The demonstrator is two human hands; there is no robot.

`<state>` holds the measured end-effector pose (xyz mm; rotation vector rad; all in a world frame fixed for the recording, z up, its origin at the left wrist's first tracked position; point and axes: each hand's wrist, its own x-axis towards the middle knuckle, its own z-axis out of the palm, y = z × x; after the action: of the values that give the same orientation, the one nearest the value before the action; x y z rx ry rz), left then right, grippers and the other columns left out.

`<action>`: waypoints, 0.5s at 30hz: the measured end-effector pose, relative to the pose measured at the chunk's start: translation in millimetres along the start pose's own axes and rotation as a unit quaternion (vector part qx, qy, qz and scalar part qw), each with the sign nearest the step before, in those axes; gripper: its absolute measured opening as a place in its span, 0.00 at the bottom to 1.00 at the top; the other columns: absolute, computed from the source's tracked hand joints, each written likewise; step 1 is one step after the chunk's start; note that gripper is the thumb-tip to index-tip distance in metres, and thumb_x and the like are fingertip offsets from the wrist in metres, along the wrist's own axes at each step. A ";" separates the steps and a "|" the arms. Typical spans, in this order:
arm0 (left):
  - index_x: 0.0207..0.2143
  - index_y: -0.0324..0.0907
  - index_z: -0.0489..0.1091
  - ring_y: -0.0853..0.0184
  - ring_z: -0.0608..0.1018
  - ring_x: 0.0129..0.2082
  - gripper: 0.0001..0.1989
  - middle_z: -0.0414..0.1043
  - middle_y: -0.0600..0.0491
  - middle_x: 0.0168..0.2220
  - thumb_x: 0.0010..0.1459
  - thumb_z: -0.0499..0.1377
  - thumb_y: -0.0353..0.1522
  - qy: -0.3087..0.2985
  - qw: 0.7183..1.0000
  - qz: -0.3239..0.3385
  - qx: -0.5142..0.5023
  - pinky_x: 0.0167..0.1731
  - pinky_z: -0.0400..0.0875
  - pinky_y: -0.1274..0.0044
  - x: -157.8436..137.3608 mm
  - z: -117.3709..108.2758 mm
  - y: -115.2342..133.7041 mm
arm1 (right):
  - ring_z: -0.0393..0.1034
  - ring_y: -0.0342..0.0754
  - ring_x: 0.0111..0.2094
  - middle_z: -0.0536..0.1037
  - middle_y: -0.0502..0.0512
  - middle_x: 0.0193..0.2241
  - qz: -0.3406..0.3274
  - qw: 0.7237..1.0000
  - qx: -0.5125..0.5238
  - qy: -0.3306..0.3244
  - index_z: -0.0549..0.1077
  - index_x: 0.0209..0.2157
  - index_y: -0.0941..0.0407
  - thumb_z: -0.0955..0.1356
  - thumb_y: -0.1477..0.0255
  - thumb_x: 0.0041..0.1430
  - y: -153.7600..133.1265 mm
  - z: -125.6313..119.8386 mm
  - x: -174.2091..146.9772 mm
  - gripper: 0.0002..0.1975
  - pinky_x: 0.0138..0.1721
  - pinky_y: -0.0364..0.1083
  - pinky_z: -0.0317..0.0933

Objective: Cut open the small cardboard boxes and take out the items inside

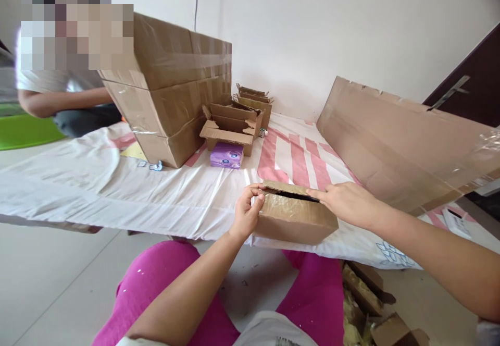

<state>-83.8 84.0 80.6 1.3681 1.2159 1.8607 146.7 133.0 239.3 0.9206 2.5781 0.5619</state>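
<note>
A small brown cardboard box [297, 221] with clear tape across it rests at the table's near edge in front of me. A narrow dark gap runs between its top flaps. My left hand [249, 208] grips the left end of the box, thumb on the near flap and fingers over the top. From the right, my right hand [347, 202] holds the box's top, its index finger stretched along the gap; its other fingers are partly hidden. Beyond the box lies a purple patterned box [226, 156], just in front of an open cardboard box [230, 122].
Large taped cartons [175, 90] are stacked at left, a person [66, 75] sitting behind them. Another open carton [255, 101] stands by the wall. A big cardboard panel [390, 137] leans at right. Cardboard scraps [363, 288] lie on the floor below the white cloth [187, 200].
</note>
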 end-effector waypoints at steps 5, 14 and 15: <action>0.30 0.43 0.64 0.59 0.71 0.51 0.13 0.69 0.45 0.47 0.60 0.55 0.43 0.000 1.000 -0.009 -0.009 0.53 0.62 0.66 1.0 1.2 -2.1 | 0.74 0.49 0.32 0.77 0.57 0.32 0.063 0.997 0.029 -0.039 0.66 0.59 0.48 0.57 0.72 0.66 28.7 19.1 -34.4 0.21 0.29 0.44 0.55; 0.30 0.42 0.65 0.60 0.71 0.49 0.12 0.69 0.46 0.46 0.60 0.55 0.41 0.008 1.000 -0.016 -0.004 0.53 0.61 0.66 4.5 3.8 -3.5 | 0.74 0.55 0.44 0.77 0.59 0.47 0.175 0.977 0.119 -0.021 0.67 0.58 0.47 0.57 0.67 0.67 59.5 87.2 -65.2 0.21 0.38 0.49 0.61; 0.30 0.42 0.65 0.59 0.71 0.50 0.12 0.69 0.46 0.46 0.60 0.55 0.41 0.008 1.000 -0.018 -0.004 0.53 0.61 0.66 4.5 4.0 -3.4 | 0.73 0.54 0.43 0.78 0.59 0.46 0.180 0.975 0.131 -0.014 0.67 0.58 0.48 0.57 0.66 0.67 57.3 100.2 -63.8 0.21 0.38 0.48 0.61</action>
<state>-81.9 90.6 80.0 1.3221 1.2324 1.8529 267.4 156.6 191.8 1.4901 2.5109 0.2953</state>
